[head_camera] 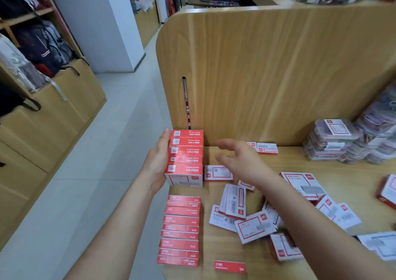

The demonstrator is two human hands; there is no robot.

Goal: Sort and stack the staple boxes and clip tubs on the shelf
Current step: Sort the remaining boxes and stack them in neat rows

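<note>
Red staple boxes stand in a tall stack point(185, 157) at the left edge of the wooden shelf point(222, 243), close to the upright wooden panel point(267, 76) behind it, five boxes deep with their printed long sides facing up to the camera. In front of it, along the same edge, a second stack point(181, 230) of red boxes runs toward the viewer. All the boxes are closed, so their contents do not show. To the right, loose boxes point(255, 226) lie scattered and overlapping, mostly white face up, and one red box point(229, 266) lies alone near the front. At the far right the clip tubs point(334, 140), clear plastic with white and red labels, are piled several high against the panel; coloured clips show through their walls, though blurred. The left hand point(157, 164) lies flat against the left side of the tall stack, fingers straight and pointing away from the viewer, palm pressed to the boxes, forearm reaching in from the lower left. The right hand point(242, 162) hovers above the shelf just right of that stack, fingers loosely spread and slightly bent, holding nothing and blurred; its forearm crosses over the scattered boxes from the lower right.
</note>
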